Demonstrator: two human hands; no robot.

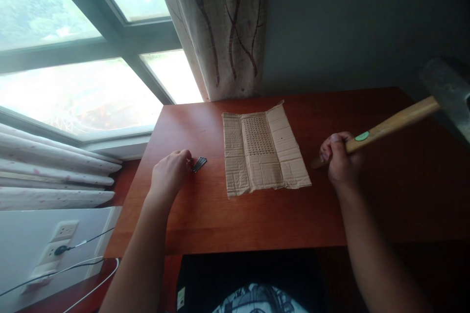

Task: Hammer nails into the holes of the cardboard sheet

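My right hand (340,159) is closed round the wooden handle of a hammer (396,123), whose grey metal head sits raised at the right edge of view. My left hand (171,172) rests on the red-brown table (257,215) with fingers curled at a small bunch of dark nails (199,163); whether it grips them is unclear. Between the hands lies a flattened piece of cardboard (262,149). Its middle panel is covered with rows of small holes, and one dark dot shows on the right panel.
A patterned curtain (223,24) hangs behind the table's far edge beside a large window (84,58). At lower left a wall socket (60,239) has a plug and cables trailing from it. A grey wall stands behind the table.
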